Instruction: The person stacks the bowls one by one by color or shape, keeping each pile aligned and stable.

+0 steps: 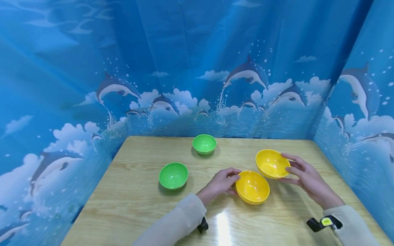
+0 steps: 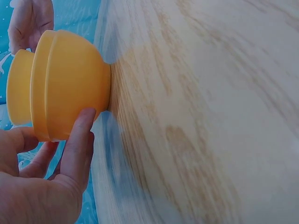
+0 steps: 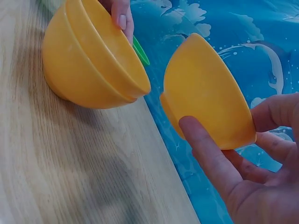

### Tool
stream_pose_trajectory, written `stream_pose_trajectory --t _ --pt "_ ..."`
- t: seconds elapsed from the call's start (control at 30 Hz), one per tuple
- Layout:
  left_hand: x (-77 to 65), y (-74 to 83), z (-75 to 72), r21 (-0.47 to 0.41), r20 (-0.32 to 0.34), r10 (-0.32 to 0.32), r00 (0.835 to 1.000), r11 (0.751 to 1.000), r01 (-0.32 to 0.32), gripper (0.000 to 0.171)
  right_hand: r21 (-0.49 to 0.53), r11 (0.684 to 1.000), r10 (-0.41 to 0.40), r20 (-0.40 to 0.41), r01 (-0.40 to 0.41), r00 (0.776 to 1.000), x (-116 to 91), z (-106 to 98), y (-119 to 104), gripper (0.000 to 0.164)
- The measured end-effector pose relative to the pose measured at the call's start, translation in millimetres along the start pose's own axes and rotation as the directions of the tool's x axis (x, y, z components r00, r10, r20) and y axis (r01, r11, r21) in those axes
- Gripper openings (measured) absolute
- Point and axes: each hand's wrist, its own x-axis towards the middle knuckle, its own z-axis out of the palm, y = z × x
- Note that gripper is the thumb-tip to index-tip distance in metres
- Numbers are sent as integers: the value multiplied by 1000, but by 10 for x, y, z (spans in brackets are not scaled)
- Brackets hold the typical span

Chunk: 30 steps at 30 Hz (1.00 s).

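The yellow stack (image 1: 253, 188) of nested bowls rests on its narrow foot, the left hand (image 1: 220, 183) pinching its wall and rim. Just beyond it to the right, the right hand (image 1: 309, 179) pinches a raised yellow bowl (image 1: 271, 164). Steadying the stack and keeping the raised bowl level seems best: glossy, plastic-looking curves may slip. Left of the stack, a smooth nearer green bowl (image 1: 173, 176) and farther green bowl (image 1: 204, 144) stand on the wood-grained table (image 1: 123, 205).

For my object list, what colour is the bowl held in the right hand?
That bowl is yellow; it shows best in the head view.
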Motion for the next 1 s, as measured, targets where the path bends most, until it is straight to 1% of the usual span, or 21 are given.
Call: stream_pose_trajectory --t 0.2,0.43,0.77,1.0 --pt "-3 6 -4 3 3 3 1000 1000 -3 24 0 1000 -4 4 4 1000 -43 36 -48 58" --pt "-5 -3 -9 7 2 4 1000 1000 -4 23 15 1000 8 27 -8 1000 -93 88 -73 58" --pt "3 -14 -10 4 12 4 1000 1000 -4 23 -9 1000 1 36 -1 999 -141 178 -88 58" --pt "0 -17 -18 -1 21 14 1000 1000 -13 25 -19 1000 3 59 -2 998 -156 235 -60 58"
